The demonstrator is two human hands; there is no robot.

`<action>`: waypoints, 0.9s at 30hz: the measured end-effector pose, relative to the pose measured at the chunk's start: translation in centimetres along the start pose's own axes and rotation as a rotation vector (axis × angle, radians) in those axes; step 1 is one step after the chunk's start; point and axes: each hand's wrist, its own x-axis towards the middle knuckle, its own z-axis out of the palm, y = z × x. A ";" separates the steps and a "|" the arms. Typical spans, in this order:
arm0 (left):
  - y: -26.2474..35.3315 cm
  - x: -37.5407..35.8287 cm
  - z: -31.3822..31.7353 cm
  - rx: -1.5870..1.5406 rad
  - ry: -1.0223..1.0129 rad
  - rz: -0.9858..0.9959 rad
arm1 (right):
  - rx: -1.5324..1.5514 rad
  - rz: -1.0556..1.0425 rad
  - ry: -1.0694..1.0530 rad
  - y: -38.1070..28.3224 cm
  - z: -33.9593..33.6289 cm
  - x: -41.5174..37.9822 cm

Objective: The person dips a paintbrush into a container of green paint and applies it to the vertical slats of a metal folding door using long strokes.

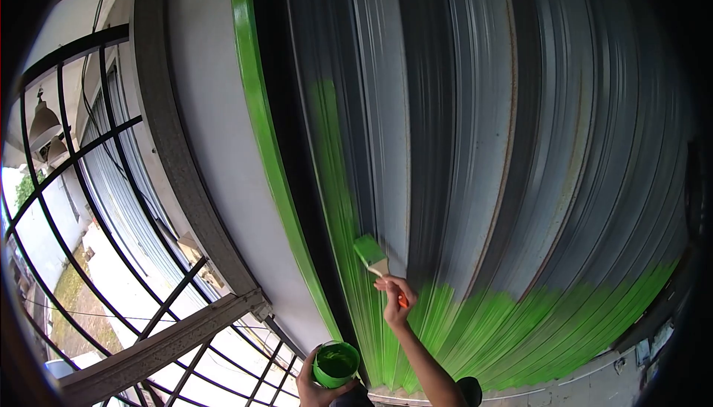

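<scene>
One tub point(331, 380) of green paint point(338, 361)

The metal panel point(475, 147) is grey, w/ lengthwise stripes of lt. & dk. grey in turn, plus some thin rust-brown lines. Its btm. part is bright green, w/ streaky marks & an uneven upper border; one green strip goes higher at the left side. The brush point(371, 255) has green bristles, a cream-coloured band & an orange handle. The paint point(338, 361) in the cup point(324, 379) is also green, in a dk. tone. The trim point(245, 28) is glossy green, the wall point(223, 147) greyish white, the grille point(111, 36) black w/ crossing bars.
</scene>
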 end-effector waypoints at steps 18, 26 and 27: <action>0.6 -0.7 0.1 0.019 -0.022 -0.017 | -0.063 0.308 0.105 8.6 -3.5 -8.1; 0.4 -0.9 -0.2 0.028 -0.036 -0.029 | -0.003 0.062 0.107 4.2 -1.5 -5.2; 0.3 -0.7 -0.1 0.021 -0.036 -0.027 | 0.023 0.099 0.114 5.4 -2.2 -7.0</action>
